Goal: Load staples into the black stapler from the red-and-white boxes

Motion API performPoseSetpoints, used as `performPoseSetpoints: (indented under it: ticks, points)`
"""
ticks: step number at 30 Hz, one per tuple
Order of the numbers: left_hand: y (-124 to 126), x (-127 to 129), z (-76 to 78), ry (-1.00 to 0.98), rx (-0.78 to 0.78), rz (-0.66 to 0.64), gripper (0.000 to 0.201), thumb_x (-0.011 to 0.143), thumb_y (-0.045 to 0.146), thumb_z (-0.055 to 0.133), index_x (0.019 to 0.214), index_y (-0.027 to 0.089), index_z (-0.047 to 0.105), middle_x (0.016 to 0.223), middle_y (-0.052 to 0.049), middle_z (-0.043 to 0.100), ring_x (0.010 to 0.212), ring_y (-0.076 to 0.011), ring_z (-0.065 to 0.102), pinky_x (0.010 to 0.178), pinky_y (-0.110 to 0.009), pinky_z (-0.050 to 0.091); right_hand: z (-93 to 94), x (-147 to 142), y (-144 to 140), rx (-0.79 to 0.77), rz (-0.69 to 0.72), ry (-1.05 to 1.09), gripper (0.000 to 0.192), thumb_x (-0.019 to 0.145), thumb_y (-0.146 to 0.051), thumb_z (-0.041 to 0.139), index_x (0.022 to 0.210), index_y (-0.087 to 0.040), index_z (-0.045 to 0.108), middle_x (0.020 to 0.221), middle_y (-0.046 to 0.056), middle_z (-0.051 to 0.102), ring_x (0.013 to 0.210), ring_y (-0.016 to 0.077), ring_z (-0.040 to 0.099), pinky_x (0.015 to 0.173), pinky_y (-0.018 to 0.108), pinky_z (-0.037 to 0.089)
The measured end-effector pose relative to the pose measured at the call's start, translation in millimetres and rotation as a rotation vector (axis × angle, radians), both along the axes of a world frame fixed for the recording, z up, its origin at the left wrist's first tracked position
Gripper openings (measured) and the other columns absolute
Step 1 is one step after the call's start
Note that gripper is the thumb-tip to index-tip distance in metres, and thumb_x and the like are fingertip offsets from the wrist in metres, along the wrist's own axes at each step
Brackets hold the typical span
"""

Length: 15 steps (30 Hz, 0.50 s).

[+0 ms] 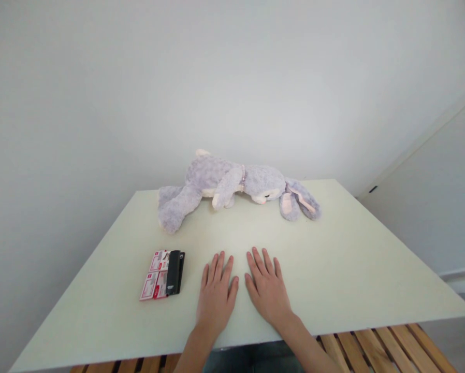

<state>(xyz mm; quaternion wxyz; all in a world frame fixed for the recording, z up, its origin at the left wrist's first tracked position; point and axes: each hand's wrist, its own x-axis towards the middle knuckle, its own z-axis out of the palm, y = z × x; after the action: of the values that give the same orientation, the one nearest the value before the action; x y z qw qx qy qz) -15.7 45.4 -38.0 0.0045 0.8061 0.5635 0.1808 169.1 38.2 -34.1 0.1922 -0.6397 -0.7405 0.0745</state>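
Observation:
My left hand [217, 295] lies flat on the white tabletop [333, 269], palm down, fingers spread and holding nothing. My right hand [268, 290] rests the same way beside it, a small gap between the two thumbs. To the left of my left hand is a black stapler [173, 272], lying against small red-and-white boxes [149, 286] that look like staple boxes. Neither hand touches them. Beyond both hands a grey-purple plush rabbit [213, 173] is on its side, ears toward the right and feet toward the left.
A plain pale wall [232, 77] stands right behind the table and the rabbit. Wooden slats [372, 349] show below the table's front edge. On the right is a white panel [430, 197] with a small dark slot.

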Motion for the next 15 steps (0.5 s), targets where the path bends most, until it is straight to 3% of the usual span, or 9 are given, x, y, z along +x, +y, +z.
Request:
performPoseSetpoints:
  ticks: [3,6,8,12,15]
  points:
    - [-4.9,-1.2,-1.7,0.008,-0.009,-0.009,0.061,0.104,0.030,0.045,0.163,0.028,0.026,0.170,-0.007,0.024,0.158,-0.0292,0.021,0.124,-0.058,0.028,6.9,-17.2,7.8,0.000,-0.066,0.128,0.049,0.102,-0.033,0.044,0.150,-0.028,0.051,0.159,0.009,0.046,0.152,0.0337,0.032,0.124,0.064,0.016]
    - [-24.4,-8.0,-9.1,0.038,-0.018,-0.082,0.067,0.099,0.026,0.050,0.163,0.024,0.027,0.169,-0.008,0.028,0.157,-0.0315,0.021,0.125,-0.059,0.027,19.8,-58.7,20.9,-0.013,0.003,0.364,0.043,0.101,-0.028,0.047,0.142,-0.026,0.057,0.140,0.010,0.062,0.135,0.0274,0.052,0.122,0.052,0.031]
    - [-44.5,-15.6,-17.0,0.056,-0.010,-0.164,0.070,0.096,0.025,0.052,0.162,0.025,0.028,0.166,-0.007,0.035,0.156,-0.0317,0.026,0.124,-0.059,0.029,29.5,-96.4,31.0,-0.023,0.146,0.511,0.047,0.100,-0.026,0.049,0.147,-0.026,0.050,0.140,0.009,0.059,0.132,0.0238,0.053,0.117,0.042,0.040]
    - [-82.9,-33.5,-36.4,0.059,0.004,-0.268,0.072,0.094,0.027,0.055,0.161,0.022,0.031,0.161,-0.010,0.044,0.149,-0.0311,0.041,0.116,-0.053,0.045,43.1,-170.2,51.9,-0.053,0.288,0.545,0.066,0.095,-0.035,0.061,0.155,-0.020,0.037,0.148,0.013,0.049,0.134,0.0288,0.047,0.114,0.045,0.043]
    - [-99.7,-46.0,-48.2,-0.033,0.021,-0.259,0.057,0.090,0.020,0.055,0.147,0.028,0.053,0.144,-0.007,0.063,0.135,-0.0286,0.058,0.108,-0.050,0.054,46.0,-201.9,65.8,-0.117,0.315,0.453,0.073,0.088,-0.037,0.068,0.152,-0.014,0.039,0.139,0.017,0.053,0.126,0.0331,0.051,0.107,0.050,0.046]
